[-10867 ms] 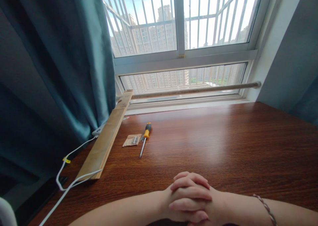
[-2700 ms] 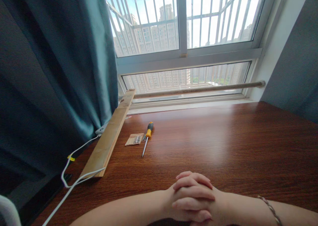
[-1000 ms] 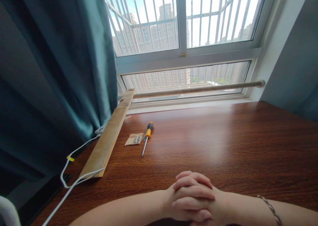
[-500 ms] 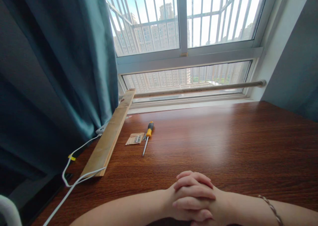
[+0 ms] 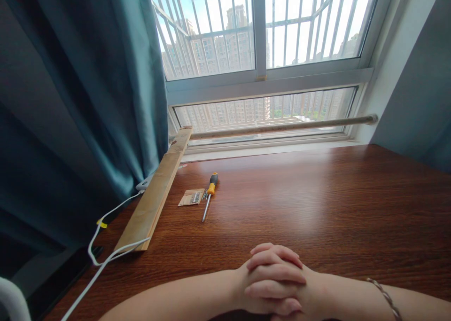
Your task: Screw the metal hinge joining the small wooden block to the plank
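Left hand (image 5: pixel 262 282) and right hand (image 5: pixel 313 285) clasped at the near edge of the glossy reddish-brown wood-grain table (image 5: pixel 317 208), fingers interlaced and folded down; no object seen in either, palms hidden. Grip looks loose, presumably a resting pose. Yellow-and-black-handled screwdriver with steel shaft (image 5: pixel 211 188) lies flat on the tabletop, beyond and left of the hands, well apart; tip points nearward, handle windowward. Just left of it: small loose metal screws (image 5: pixel 205 194), then a flat light-brown piece of card or packaging (image 5: pixel 186 198) bearing dark metal parts, too small to identify. Grouping likely keeps small pieces together. Long pale wooden board (image 5: pixel 151 194) set along the left side, perhaps as an edge guard; white cable (image 5: pixel 102 266) crosses its near end.
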`<state>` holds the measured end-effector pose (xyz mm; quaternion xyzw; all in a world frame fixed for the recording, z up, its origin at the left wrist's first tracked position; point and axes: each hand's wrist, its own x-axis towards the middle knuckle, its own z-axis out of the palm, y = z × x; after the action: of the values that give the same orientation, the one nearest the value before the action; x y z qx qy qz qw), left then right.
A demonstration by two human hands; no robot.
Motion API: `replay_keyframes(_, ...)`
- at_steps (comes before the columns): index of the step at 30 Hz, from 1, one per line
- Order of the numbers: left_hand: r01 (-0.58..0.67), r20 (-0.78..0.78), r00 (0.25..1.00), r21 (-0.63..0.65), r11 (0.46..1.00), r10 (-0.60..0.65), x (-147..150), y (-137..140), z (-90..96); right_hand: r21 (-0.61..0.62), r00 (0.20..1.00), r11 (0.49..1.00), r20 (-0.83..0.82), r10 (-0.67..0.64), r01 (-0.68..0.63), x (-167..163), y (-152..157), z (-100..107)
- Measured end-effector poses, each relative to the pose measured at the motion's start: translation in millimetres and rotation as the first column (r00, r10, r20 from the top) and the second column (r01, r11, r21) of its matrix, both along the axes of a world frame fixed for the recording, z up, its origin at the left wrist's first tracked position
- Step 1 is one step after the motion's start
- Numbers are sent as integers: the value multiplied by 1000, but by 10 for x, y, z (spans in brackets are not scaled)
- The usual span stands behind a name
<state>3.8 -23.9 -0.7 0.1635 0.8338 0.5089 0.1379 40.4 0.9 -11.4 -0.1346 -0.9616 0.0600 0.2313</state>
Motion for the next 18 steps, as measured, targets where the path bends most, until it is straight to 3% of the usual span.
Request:
replay_keyframes(5, -21, 35, 999, -15, 1000, 22, 5, -25, -30, 15, 1000, 1000, -12, 7, -7, 4, -5, -2)
replay_keyframes(10, 65, 15, 998, 14, 998, -65, 2, -21, -59, 40, 1000, 999, -9, 8, -8, 11, 0, -17)
replay_keyframes(18, -105, 1, 995, 68, 992, 105, 118, 49, 48, -12, 1000, 1000, -16, 15, -15, 10, -1, -35)
